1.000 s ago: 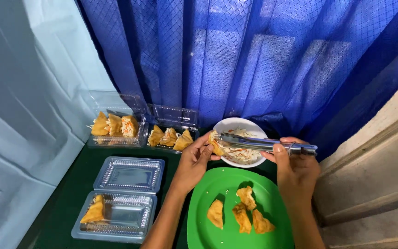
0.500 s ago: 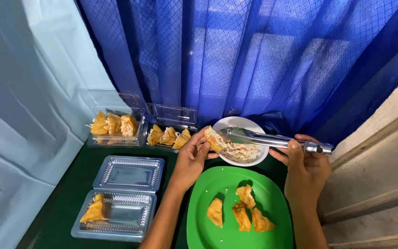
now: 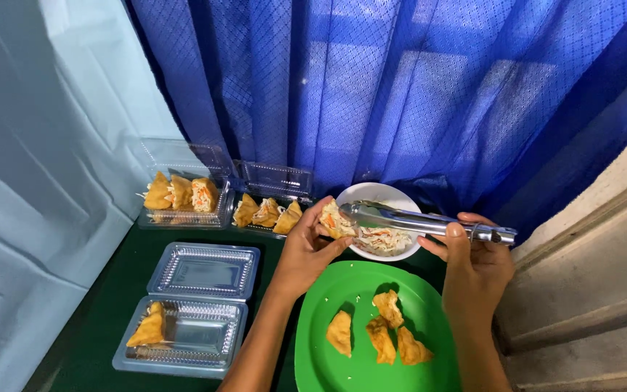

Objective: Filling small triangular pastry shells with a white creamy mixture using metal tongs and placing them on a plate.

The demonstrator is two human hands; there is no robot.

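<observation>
Having swung a little lower and nearer the body since a second ago, metal tongs [image 3: 422, 221] now reaching across the white bowl [image 3: 380, 194]. Stuffing a fried pocket in hand: left hand [image 3: 306, 250] pinching a split fried tofu puff [image 3: 335, 219] just left of the bowl; right hand [image 3: 477, 254] clasping the tongs' handle right of it, tips meeting the shredded vegetable filling [image 3: 384, 240] at the puff. Waiting in front of the bowl, green plate [image 3: 313, 356] bearing unfilled puffs. Lying left of the bowl, clear trays [image 3: 183, 196] of filled ones. Calling next, probably, for steadily pushing filling into the slit.
</observation>
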